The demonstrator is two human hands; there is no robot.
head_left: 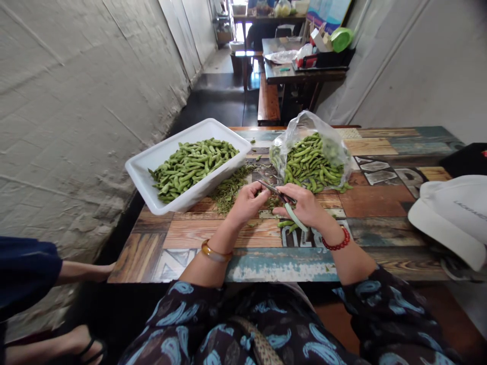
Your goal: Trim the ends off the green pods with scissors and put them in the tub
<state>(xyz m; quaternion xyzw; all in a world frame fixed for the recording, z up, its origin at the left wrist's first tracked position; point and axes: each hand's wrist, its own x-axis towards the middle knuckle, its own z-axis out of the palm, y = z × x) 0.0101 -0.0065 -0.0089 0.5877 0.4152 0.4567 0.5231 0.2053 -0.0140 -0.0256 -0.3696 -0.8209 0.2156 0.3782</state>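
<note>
My right hand (303,203) is closed round a pair of scissors (294,217) with a pale green handle. Their dark blades point left, toward my left hand (248,201). That hand is closed in a pinch by the blade tips; what its fingers hold is hidden. A white plastic tub (178,204) at the left holds a heap of green soybean pods (190,170). Beyond my right hand, a clear plastic bag (304,121) lies open with more pods (314,159) inside. Between tub and bag lies a pile of green trimmings (231,190). A few loose pods (287,224) lie under my right hand.
The patterned wooden table (213,230) carries a white cap (451,215) at its right end. Another person's foot (81,340) and a dark blue garment (26,271) show at the left. Behind stand a bench (268,99) and a cluttered second table (274,77).
</note>
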